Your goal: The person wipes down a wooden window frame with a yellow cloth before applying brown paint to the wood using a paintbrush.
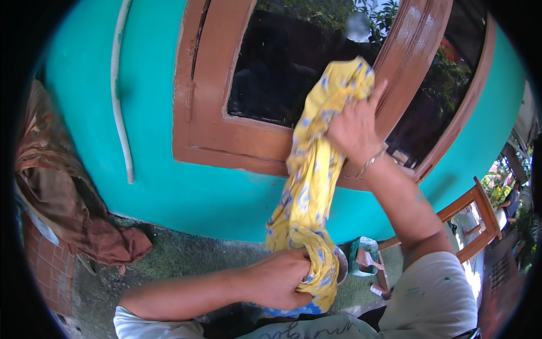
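Observation:
A long yellow cloth (313, 186) with a blue and white pattern stretches between my two hands. Low in front of my body, my left hand (280, 278) is closed round its bunched lower part. Higher up, my right hand (354, 129) holds the upper part against the brown wooden window frame (240, 141) and the lower right of the dark glass pane (276, 68). The right index finger points up along the frame, while the other fingers are partly hidden by the cloth. Round the right wrist is a thin bracelet.
Turquoise wall (147, 124) surrounds the window, with a pale ribbed tube (117, 90) on it. Brown fabric (62, 192) is heaped at the left. On the ground at the right are a green container (355, 265) with a brush and a wooden frame (480, 243).

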`<state>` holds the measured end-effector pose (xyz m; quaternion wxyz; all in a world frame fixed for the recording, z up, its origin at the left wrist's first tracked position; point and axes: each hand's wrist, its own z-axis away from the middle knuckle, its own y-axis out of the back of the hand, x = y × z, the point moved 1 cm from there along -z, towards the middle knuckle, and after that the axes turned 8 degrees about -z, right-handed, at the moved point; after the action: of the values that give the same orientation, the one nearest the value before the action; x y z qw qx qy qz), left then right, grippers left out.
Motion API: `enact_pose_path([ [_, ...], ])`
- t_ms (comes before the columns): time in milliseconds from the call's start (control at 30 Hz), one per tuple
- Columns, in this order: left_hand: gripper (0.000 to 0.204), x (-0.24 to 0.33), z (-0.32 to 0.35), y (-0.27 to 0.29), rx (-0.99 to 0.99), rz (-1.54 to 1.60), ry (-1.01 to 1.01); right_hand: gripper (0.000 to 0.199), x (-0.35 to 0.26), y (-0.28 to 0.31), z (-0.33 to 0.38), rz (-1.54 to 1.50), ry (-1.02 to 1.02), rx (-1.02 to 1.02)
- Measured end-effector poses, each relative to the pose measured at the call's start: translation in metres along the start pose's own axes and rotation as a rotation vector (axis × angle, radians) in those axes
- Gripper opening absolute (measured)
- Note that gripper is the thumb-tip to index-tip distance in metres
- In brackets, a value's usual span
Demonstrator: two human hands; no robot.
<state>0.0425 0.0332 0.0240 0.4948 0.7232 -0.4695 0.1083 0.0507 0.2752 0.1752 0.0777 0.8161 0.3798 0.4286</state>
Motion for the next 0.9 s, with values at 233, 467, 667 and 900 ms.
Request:
enact_pose_path([
  [233, 0.051, -0.003, -0.009, 0.005, -0.072, -0.056, 0.065, 0.054, -0.02, 0.005, -0.003, 0.103, -0.096, -0.175],
  [467, 0.044, -0.004, -0.007, -0.006, 0.008, -0.015, 0.009, 0.036, 0.034, 0.014, -0.026, 0.085, -0.049, 0.027],
  [667, 0.049, -0.005, -0.014, 0.0, 0.005, -0.03, -0.055, 0.032, -0.003, -0.001, -0.001, 0.087, 0.008, -0.063],
  [900, 0.048, -0.003, -0.004, -0.006, -0.014, -0.023, -0.014, 0.038, 0.019, 0.003, -0.003, 0.023, 0.002, 0.008],
])
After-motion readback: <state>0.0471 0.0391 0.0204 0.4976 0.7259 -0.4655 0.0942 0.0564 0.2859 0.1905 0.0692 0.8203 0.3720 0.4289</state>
